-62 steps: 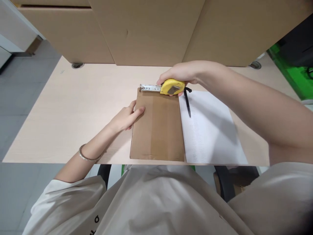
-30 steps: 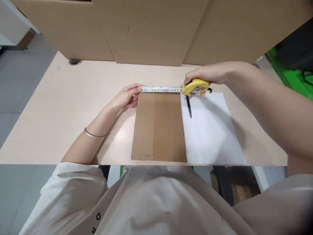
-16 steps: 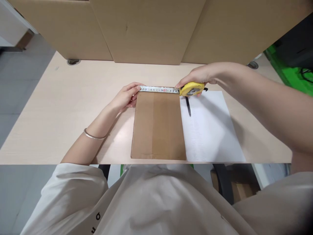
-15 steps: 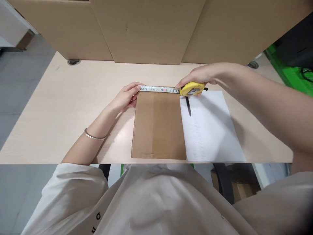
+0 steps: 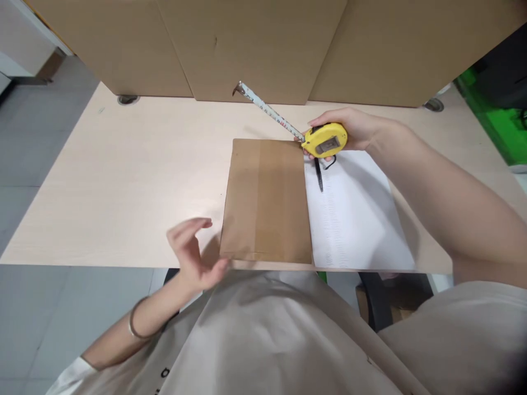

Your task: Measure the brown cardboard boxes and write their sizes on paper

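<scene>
A flat brown cardboard piece (image 5: 267, 200) lies on the light wooden desk (image 5: 123, 181). My right hand (image 5: 354, 129) is closed round a yellow tape measure (image 5: 325, 140), lifted just past the cardboard's far right corner. Its white blade (image 5: 267, 109) sticks out up and to the left, free in the air, with its hook near the boxes. My left hand (image 5: 192, 253) hovers at the desk's near edge, left of the cardboard's near corner, fingers loosely apart and holding nothing. A black pen (image 5: 318, 174) lies on a white sheet (image 5: 354, 214) right of the cardboard.
Large cardboard boxes (image 5: 255, 49) stand along the desk's far edge. Round cable holes (image 5: 127, 99) sit at the far corners. A green object (image 5: 494, 123) is at the far right. Grey floor lies to the left.
My left hand let go of the blade's end and drew back to the near edge. My right hand lifted the tape measure, so the blade swung up off the cardboard's far edge.
</scene>
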`<state>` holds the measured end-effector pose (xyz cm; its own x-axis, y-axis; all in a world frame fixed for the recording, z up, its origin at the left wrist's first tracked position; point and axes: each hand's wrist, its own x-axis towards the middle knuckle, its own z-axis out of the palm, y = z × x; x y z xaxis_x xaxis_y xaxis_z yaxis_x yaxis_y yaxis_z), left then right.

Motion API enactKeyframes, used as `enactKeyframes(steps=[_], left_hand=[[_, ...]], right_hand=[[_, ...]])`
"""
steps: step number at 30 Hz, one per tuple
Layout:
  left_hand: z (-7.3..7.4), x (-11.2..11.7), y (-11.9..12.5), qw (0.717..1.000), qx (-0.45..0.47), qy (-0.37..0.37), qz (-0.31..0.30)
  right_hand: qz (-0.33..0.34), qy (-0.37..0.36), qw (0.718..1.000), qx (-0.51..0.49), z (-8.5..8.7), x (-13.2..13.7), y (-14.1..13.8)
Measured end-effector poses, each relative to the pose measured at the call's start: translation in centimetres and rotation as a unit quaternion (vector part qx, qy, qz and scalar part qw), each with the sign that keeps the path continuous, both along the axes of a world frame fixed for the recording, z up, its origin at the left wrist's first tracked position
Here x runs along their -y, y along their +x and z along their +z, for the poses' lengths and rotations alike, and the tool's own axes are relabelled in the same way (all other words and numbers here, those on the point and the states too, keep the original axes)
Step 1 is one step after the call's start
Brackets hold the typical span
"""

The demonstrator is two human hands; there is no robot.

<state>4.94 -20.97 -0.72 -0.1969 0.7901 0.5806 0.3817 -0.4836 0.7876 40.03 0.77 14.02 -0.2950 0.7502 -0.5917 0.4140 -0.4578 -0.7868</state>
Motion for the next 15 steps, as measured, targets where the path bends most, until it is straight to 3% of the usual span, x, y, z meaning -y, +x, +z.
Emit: enactKeyframes(steps=[1, 3, 5, 7, 9, 12, 15], left_hand=[[-1.1, 1.8, 0.5, 0.998, -0.028, 0.051, 0.016], [-2.3, 4.4, 1.9, 0.997, -0.070, -0.015, 0.018], [-2.2, 5.5, 3.5, 0.994, -0.077, -0.072, 0.006], [-1.4, 5.3, 4.8, 0.995, -0.038, -0.092, 0.018], [-0.1, 3.9, 5.5, 0.990, 0.037, -0.121, 0.065], [2.3, 0.0, 5.4, 0.963, 0.176, -0.153, 0.134], [4.9, -5.4, 3.8, 0.950, 0.263, -0.126, 0.108]], right_hand=[[0.009, -0.005, 1.000, -0.004, -0.2, 0.0, -0.2], [0.017, -0.008, 1.000, -0.003, -0.5, 0.0, -0.5], [0.012, -0.007, 1.000, -0.001, -0.6, 0.2, -0.5], [-0.001, -0.004, 1.000, 0.002, -0.4, 0.7, -0.3], [-0.015, 0.006, 1.000, 0.002, 0.0, 1.5, 0.1], [-0.040, 0.021, 0.999, 0.009, 0.9, 3.5, 1.1], [-0.082, -0.001, 0.996, 0.031, 1.7, 6.6, 1.9]])
